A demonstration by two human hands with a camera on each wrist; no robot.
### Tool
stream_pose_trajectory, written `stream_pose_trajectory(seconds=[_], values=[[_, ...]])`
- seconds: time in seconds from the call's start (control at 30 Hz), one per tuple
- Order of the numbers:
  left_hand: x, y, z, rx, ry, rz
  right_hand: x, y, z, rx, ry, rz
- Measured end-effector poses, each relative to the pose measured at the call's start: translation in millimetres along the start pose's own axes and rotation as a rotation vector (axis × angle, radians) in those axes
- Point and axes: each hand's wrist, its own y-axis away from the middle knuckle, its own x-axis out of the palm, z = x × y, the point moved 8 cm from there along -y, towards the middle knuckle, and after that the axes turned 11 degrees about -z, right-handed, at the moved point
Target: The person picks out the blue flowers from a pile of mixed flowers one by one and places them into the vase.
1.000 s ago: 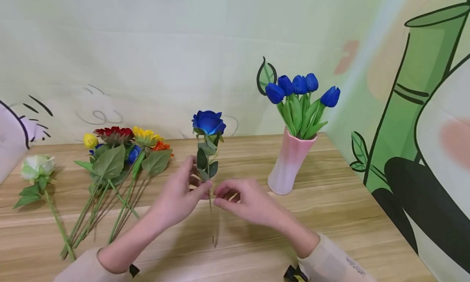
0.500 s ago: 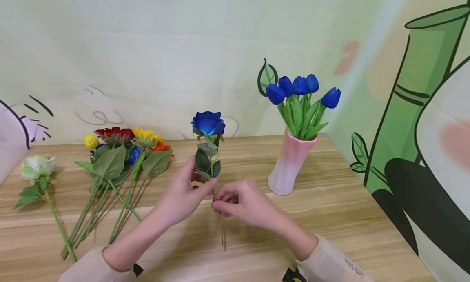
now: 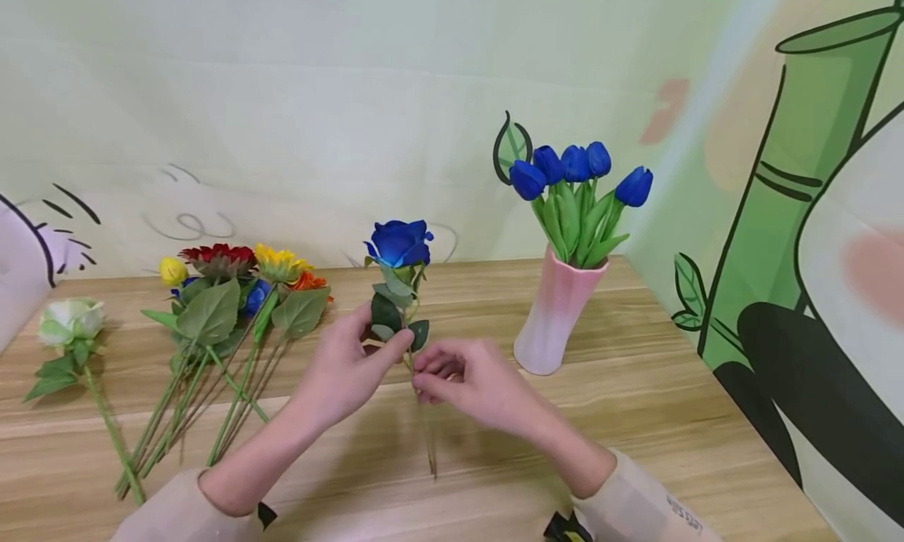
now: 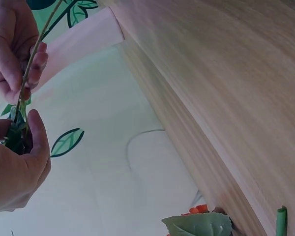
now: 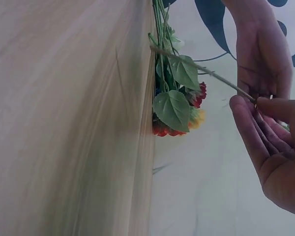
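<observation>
A blue rose [image 3: 399,244] stands nearly upright over the middle of the table, its bloom leaning slightly left. My left hand [image 3: 349,369] pinches its stem among the dark green leaves [image 3: 385,313]. Just below, my right hand [image 3: 473,381] pinches the same stem between thumb and fingers. In the right wrist view, the thin bare stem [image 5: 211,73] runs out past the right hand [image 5: 280,152]. The left wrist view shows leaves partly hidden inside the left hand [image 4: 19,172]. To the right of both hands, a pink and white vase [image 3: 554,322] holds several blue tulips [image 3: 528,181].
On the left of the wooden table [image 3: 636,432] lies a pile of flowers with a dark red bloom [image 3: 219,258], a yellow bloom [image 3: 280,263] and crossing stems. Further left lies a white rose [image 3: 72,320]. A printed cloth wall [image 3: 318,118] stands behind the table.
My right hand has closed from just beside the stem to pinching it. The stem's lower end has swung right, and the rose's bloom has dipped a little to the left.
</observation>
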Motion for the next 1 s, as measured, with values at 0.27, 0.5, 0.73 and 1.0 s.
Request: stream_pose_trajectory(seconds=[0.27, 0.5, 0.73, 1.0], values=[[3.5, 1.1, -0.7, -0.005, 0.025, 0.009, -2, 0, 0, 0.030, 0.003, -0.042], [3.9, 1.7, -0.7, -0.014, 0.038, 0.007, -6, 0, 3, -0.003, 0.058, -0.076], [7.1, 2.1, 0.6, -0.030, 0.041, 0.057, -16, 0, 8, -0.059, 0.132, -0.133], [6.5, 5.8, 5.9, 0.000, 0.019, 0.110, -31, -1, 12, -0.112, 0.228, -0.196]])
